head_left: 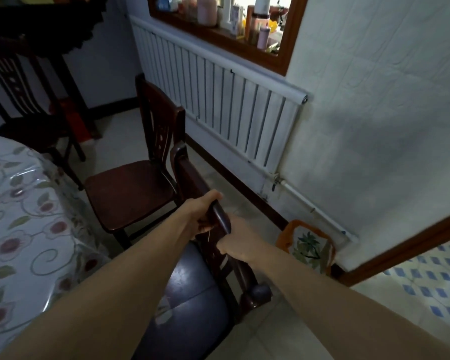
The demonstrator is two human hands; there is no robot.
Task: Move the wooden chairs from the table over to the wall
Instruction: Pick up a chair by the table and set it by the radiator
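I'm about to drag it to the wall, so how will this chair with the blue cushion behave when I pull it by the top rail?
Probably stiff: the chair with the blue cushion has a solid dark wood frame. Likely fairly heavy, since both the left hand and right hand grip the rail. Pulled from that high up, it may tip back.

Place: my home dining room | table (24, 203) at 9 o'clock under a floral cloth with clear plastic cover | dark wooden chairs (130, 188) around it | white radiator (218, 105) at 12 o'clock on the wall | wood-framed hatch (218, 45) at 1 o'clock, sill crowded with bottles and jars | tiled floor (283, 331).
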